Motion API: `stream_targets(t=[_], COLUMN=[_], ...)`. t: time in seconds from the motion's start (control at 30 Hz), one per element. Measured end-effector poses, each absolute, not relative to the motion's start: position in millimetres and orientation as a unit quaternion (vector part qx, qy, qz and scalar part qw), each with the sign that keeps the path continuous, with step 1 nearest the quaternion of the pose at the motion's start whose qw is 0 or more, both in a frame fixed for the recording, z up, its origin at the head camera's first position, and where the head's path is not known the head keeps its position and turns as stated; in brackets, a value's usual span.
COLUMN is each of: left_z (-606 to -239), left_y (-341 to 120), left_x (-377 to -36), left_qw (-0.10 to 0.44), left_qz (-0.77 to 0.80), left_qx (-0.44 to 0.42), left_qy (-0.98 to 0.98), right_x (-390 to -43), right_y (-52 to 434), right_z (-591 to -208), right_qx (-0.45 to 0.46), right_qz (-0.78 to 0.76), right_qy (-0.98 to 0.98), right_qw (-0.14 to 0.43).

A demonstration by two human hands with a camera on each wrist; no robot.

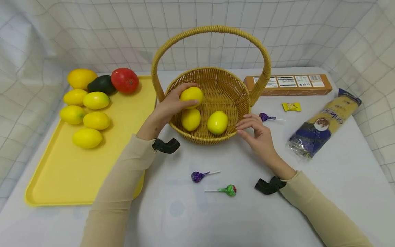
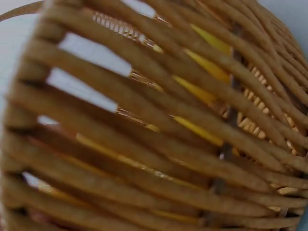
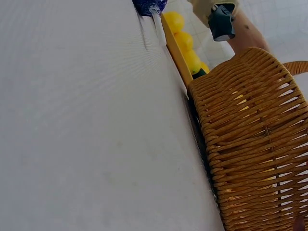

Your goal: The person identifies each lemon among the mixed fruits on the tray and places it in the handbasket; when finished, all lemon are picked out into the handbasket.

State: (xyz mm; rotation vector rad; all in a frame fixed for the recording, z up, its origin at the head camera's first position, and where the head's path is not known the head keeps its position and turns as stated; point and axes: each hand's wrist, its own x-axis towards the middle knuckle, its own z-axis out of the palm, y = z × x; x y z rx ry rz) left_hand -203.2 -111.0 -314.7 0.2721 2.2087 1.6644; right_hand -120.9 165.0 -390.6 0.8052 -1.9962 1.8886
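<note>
A wicker basket (image 1: pixel 234 82) with a tall handle stands mid-table. My left hand (image 1: pixel 172 103) reaches over its left rim and grips a yellow lemon (image 1: pixel 191 96) just above the basket floor. Two more lemons (image 1: pixel 217 122) lie inside the basket. My right hand (image 1: pixel 257 132) rests with relaxed fingers against the basket's right rim, holding nothing. The left wrist view is filled by the basket's weave (image 2: pixel 154 125), with yellow showing through the gaps. The right wrist view shows the basket wall (image 3: pixel 255 144) from the side and the other sleeve's wrist camera (image 3: pixel 220 21).
A yellow tray (image 1: pixel 92 164) on the left holds several lemons (image 1: pixel 87 138), an avocado (image 1: pixel 102 84) and a red fruit (image 1: pixel 124 80). Three lollipops (image 1: pixel 199 176) lie around the basket. A brown box (image 1: pixel 288 85), a small yellow candy (image 1: pixel 291 106) and a pasta bag (image 1: pixel 322 125) lie at the right.
</note>
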Motion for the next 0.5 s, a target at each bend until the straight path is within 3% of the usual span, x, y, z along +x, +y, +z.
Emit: stream_targets(t=[0.23, 0.37, 0.5], left_z=[-317, -321, -322], left_y=[-102, -99, -96], left_x=[-214, -216, -213], left_qw=[0.269, 0.322, 0.342], left_qz=[0.596, 0.576, 0.500], left_qx=[0.059, 0.092, 0.119], left_qy=[0.754, 0.746, 0.786], right_x=[-121, -119, -117], right_y=[164, 163, 162], right_z=[-388, -385, -379], right_qx=[0.280, 0.277, 0.274], right_qz=[0.656, 0.652, 0.658], right_qy=[-0.687, -0.692, -0.690], right_qw=[0.139, 0.137, 0.131])
